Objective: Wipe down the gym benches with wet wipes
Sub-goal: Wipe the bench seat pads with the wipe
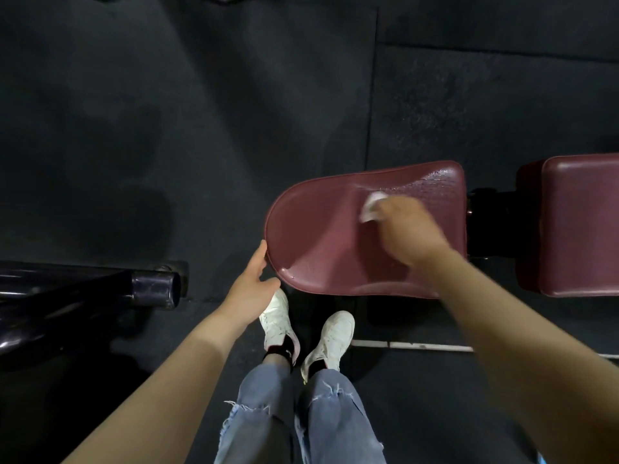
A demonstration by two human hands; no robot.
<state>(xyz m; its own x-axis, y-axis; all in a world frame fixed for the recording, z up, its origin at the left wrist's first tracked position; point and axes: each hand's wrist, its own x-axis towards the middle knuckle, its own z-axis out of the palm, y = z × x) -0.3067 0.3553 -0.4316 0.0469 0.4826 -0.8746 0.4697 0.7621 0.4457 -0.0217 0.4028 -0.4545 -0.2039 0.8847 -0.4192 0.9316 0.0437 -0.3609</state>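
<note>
A dark rubber floor point(201, 128) fills most of the view, laid in big mats with seams running across the upper right. On it stands a maroon padded bench point(328, 236), its rounded seat end toward the left; a wet sheen and fine droplets show on the far part of the seat. To the right, past a dark gap with a black frame part, sits the bench's second pad point(576, 222), the same maroon.

At lower left a black metal tube point(100, 289) with an open end lies low over the floor. A thin white line point(412, 345) runs along the floor under the bench's near side.

The person stands just beside the seat in torn blue jeans point(301, 416) and white sneakers point(330, 336), toes pointing at the bench.

The right hand point(407, 229) reaches over the seat, blurred, its fingers curled down on a crumpled white wipe point(371, 205) and pressing it against the seat surface near the middle. The left hand point(251, 283) holds the rounded end of the seat, thumb and fingers spread around the rim, touching its edge.
</note>
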